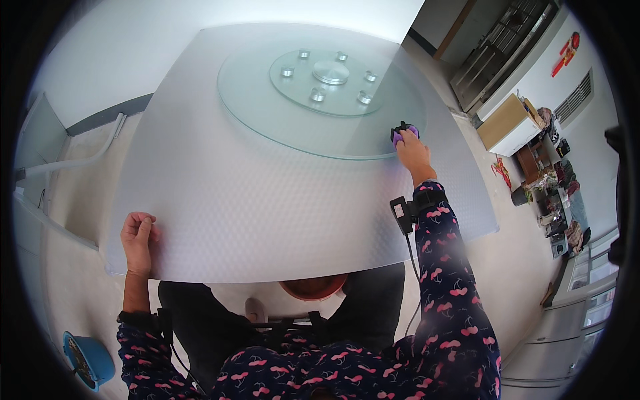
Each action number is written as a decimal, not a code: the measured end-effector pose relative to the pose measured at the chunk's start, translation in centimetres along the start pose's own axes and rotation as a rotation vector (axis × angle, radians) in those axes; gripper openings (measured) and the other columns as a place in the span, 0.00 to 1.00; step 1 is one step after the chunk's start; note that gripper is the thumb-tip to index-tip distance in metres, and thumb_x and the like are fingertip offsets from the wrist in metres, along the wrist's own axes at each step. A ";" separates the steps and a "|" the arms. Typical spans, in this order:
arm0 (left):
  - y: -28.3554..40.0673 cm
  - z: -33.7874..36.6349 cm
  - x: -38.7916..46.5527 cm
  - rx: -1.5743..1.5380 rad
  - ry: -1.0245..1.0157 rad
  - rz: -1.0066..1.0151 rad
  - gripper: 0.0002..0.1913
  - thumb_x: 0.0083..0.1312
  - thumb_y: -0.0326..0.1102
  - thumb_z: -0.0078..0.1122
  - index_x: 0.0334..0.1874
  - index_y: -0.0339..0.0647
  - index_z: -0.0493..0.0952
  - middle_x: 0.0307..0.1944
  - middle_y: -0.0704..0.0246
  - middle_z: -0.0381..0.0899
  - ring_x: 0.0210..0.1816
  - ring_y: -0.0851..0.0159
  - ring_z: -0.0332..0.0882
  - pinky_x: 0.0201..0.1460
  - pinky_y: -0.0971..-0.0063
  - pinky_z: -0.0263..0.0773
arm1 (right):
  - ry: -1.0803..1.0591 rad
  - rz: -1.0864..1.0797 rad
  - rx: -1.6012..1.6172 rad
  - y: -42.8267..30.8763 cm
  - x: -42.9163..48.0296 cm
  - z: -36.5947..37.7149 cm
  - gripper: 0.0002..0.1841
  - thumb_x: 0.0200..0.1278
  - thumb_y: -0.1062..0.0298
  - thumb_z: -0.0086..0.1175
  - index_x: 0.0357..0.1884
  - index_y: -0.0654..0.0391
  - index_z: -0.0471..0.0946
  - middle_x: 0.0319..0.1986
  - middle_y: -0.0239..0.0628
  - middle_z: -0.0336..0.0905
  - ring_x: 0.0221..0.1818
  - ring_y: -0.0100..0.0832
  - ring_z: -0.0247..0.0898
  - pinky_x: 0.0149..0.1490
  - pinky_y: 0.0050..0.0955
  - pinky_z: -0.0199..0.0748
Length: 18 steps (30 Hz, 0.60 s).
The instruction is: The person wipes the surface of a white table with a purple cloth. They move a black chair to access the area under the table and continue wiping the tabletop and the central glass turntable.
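Observation:
My right hand (413, 152) is closed on a small purple and black object (404, 134), whose kind I cannot tell, at the right edge of the round glass turntable (260, 131). Beneath the glass show a smaller glass disc and several round metal supports, with a larger metal hub (330, 73) in their middle. The turntable lies on a table with a translucent, patterned cover (280, 215). At the table's near left corner rests my left hand (138, 235), its fingers curled in with nothing visible in them.
Below the table's front edge stands a red-brown basin (314, 288) between my legs. A blue bucket (95, 361) is on the floor at lower left, under a white metal frame (75, 165). To the right are a cardboard box (505, 122) and a plant pot (521, 195). A cable hangs from my right wrist.

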<state>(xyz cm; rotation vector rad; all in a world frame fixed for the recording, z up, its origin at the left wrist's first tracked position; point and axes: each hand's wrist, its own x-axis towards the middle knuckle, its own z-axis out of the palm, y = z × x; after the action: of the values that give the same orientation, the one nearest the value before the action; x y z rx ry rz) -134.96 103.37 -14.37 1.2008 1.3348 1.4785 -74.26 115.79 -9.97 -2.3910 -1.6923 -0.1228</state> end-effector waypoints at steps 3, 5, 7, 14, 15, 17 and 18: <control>0.2 0.3 0.0 -0.014 0.004 0.012 0.03 0.68 0.29 0.51 0.35 0.39 0.71 0.29 0.73 0.74 0.23 0.77 0.67 0.28 0.83 0.64 | 0.151 -0.132 0.020 -2.8 -0.7 1.0 0.17 0.60 0.62 0.42 0.49 0.52 0.74 0.55 0.33 0.72 0.53 0.44 0.70 0.57 0.46 0.63; 0.2 0.4 0.0 -0.002 0.009 -0.003 0.03 0.68 0.29 0.51 0.35 0.39 0.72 0.28 0.73 0.74 0.23 0.77 0.67 0.28 0.83 0.64 | 0.192 -0.268 0.091 -6.4 -2.0 1.6 0.14 0.57 0.63 0.45 0.44 0.53 0.76 0.49 0.36 0.75 0.50 0.44 0.71 0.56 0.44 0.64; 0.1 0.3 -0.1 -0.006 0.004 0.000 0.03 0.68 0.29 0.51 0.35 0.39 0.72 0.28 0.73 0.74 0.23 0.77 0.67 0.28 0.83 0.64 | 0.231 -0.401 0.200 -10.8 -3.4 2.2 0.14 0.55 0.66 0.47 0.44 0.53 0.76 0.50 0.34 0.75 0.52 0.42 0.70 0.56 0.42 0.64; -0.2 -0.8 -0.2 0.005 -0.010 0.011 0.04 0.68 0.29 0.51 0.34 0.39 0.71 0.28 0.73 0.74 0.22 0.76 0.67 0.27 0.82 0.65 | 0.061 -0.652 0.200 -18.7 -6.6 2.2 0.21 0.60 0.64 0.44 0.57 0.51 0.71 0.60 0.35 0.68 0.60 0.39 0.65 0.62 0.45 0.58; -0.2 -0.8 -0.2 0.005 0.002 -0.005 0.04 0.68 0.29 0.51 0.34 0.39 0.71 0.28 0.73 0.73 0.22 0.76 0.67 0.27 0.82 0.65 | 0.024 -0.530 0.175 -17.3 -6.2 1.8 0.21 0.61 0.63 0.43 0.58 0.50 0.70 0.62 0.34 0.67 0.61 0.39 0.64 0.63 0.46 0.56; -0.4 -0.8 -0.2 0.001 -0.016 0.011 0.04 0.68 0.29 0.50 0.34 0.39 0.71 0.28 0.73 0.73 0.23 0.76 0.68 0.27 0.82 0.65 | -0.014 -0.367 0.181 -12.4 -4.8 0.7 0.22 0.63 0.62 0.41 0.61 0.47 0.69 0.64 0.30 0.64 0.65 0.35 0.60 0.68 0.50 0.48; -0.4 -0.8 -0.3 0.000 -0.011 0.020 0.04 0.68 0.29 0.50 0.34 0.39 0.71 0.28 0.73 0.73 0.23 0.76 0.68 0.27 0.82 0.65 | 0.004 -0.262 0.118 -9.8 -4.1 0.3 0.22 0.64 0.61 0.39 0.60 0.48 0.69 0.64 0.30 0.64 0.64 0.35 0.60 0.66 0.50 0.49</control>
<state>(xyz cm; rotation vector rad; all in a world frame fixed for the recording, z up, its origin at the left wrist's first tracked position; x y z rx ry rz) -135.64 102.99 -14.78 1.2239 1.3185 1.4843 -84.88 115.21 -9.82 -2.0762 -1.9459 -0.0658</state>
